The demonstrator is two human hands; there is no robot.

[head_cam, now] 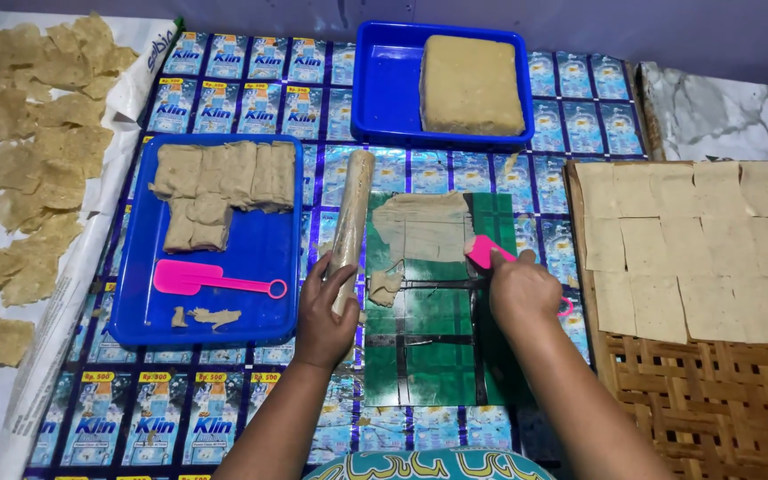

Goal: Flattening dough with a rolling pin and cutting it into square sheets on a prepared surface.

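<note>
The right hand (pixel 519 289) has its fingers clamped on a pink scraper (pixel 484 252), whose blade meets the right edge of a thin sheet of tan dough (pixel 420 233). The left hand (pixel 326 311) has its fingers wrapped around the lower end of a wrapped rolling pin (pixel 351 222), which lies just left of the sheet.

To do this step well, the blade probably ought to stay low and slide under the edge, since so thin a sheet looks likely to tear if pulled upward (the lower left corner already hangs ragged).

The sheet lies directly ahead of both sets of fingers, on a green board (pixel 433 333) marked with dark lines. It is pale, matt and faintly scored into squares.

Farther left of the left fingers a blue tray (pixel 264 240) holds stacked dough pieces and a second pink scraper (pixel 211 279). Beyond the board another blue tray (pixel 384 89) carries a thick dough block (pixel 471 84). Right of the right fingers, cut squares (pixel 695 240) lie in rows on a woven mat (pixel 713 409).
</note>
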